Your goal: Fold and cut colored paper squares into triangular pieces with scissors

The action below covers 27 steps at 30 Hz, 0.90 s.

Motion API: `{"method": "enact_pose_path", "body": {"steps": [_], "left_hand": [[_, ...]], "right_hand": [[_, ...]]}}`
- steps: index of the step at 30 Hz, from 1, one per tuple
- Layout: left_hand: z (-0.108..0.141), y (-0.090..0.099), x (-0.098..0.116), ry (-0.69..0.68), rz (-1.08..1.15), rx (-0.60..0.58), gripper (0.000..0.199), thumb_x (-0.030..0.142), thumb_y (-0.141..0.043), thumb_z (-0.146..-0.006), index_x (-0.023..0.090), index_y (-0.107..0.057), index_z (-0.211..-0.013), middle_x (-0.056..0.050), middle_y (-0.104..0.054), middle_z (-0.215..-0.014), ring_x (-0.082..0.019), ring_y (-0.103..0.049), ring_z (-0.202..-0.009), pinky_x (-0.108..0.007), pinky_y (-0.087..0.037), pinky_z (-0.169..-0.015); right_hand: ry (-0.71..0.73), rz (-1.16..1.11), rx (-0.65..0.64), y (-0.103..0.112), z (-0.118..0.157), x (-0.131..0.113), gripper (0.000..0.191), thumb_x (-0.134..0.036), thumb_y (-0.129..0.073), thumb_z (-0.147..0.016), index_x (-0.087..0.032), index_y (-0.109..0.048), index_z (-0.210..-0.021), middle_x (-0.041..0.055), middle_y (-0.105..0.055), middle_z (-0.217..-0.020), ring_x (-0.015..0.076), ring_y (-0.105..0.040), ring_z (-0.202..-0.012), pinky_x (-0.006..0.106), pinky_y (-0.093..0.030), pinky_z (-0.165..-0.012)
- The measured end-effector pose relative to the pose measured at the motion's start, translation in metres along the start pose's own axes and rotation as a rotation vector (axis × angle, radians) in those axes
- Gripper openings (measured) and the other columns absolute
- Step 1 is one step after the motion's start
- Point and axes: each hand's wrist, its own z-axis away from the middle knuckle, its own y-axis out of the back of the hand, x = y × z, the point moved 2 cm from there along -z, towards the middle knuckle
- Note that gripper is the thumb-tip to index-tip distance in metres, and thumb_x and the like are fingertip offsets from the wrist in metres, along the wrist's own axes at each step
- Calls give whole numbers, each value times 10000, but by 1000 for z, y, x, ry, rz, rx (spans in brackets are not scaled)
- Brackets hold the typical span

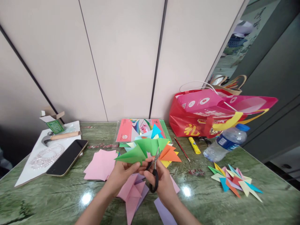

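Note:
Both hands are together above the front middle of the table. My left hand pinches the lower edge of a folded green paper, whose pointed end sticks out leftward. In my right hand is a pair of scissors with black handles, the blades pointing up at the paper's right part. Whether the blades touch the paper, I cannot tell. Folded orange paper and other coloured pieces lie just behind. Below the hands are folded pink paper and a purple sheet.
Pink sheets lie to the left, near a phone and a hammer on a white board. To the right are a glue stick, a red pencil, a water bottle, a red bag and a folded paper star.

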Motion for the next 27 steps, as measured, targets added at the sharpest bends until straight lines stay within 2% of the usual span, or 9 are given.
{"method": "enact_pose_path", "body": {"steps": [4,7,10,12,16,20,27], "left_hand": [[-2,4,-4,30,71,154,268,361,-691,-676,104,-698,-751,-88,-740,-740,-247,-694,-729,-384,-515,-793],[-3,15,-1,-7,143,291,288,385,-689,-672,114,-662,-580,-50,-706,-582,-230,-694,-628,-334,-536,-715],[-2,25,6,-66,216,402,349,365,-729,-625,135,-573,-414,-20,-633,-438,-215,-679,-549,-294,-545,-641],[-2,28,11,-108,258,435,371,334,-754,-593,147,-528,-366,8,-574,-369,-201,-666,-512,-280,-548,-613],[0,27,15,-122,262,470,335,319,-760,-580,144,-546,-391,31,-536,-340,-186,-650,-483,-261,-544,-564],[2,22,12,-100,156,484,310,349,-739,-602,139,-584,-435,2,-621,-425,-171,-632,-454,-249,-525,-511],[3,19,4,-116,11,575,234,342,-718,-626,119,-678,-571,-39,-699,-528,-176,-643,-497,-256,-522,-553]], "right_hand": [[5,79,30,3,-2,1,414,-286,-781,-600,-199,-554,-936,66,-652,-921,232,-637,-845,367,-497,-785],[4,197,40,8,-2,5,423,-258,-783,-593,-192,-581,-959,67,-644,-930,221,-614,-877,334,-477,-790],[-111,287,-70,8,1,9,390,-254,-762,-620,-172,-598,-964,56,-653,-867,189,-609,-793,297,-466,-727],[-204,292,-158,4,5,11,396,-252,-766,-609,-165,-601,-958,39,-656,-815,165,-602,-724,269,-455,-669],[-304,260,-260,-3,10,9,429,-240,-799,-548,-164,-609,-925,3,-636,-751,139,-582,-672,238,-432,-627],[-339,223,-257,-5,11,7,433,-260,-806,-537,-168,-610,-912,-7,-613,-757,129,-573,-669,231,-427,-620],[-333,199,-249,-5,10,6,440,-289,-803,-541,-174,-594,-910,-14,-606,-739,129,-571,-665,233,-429,-619]]}}
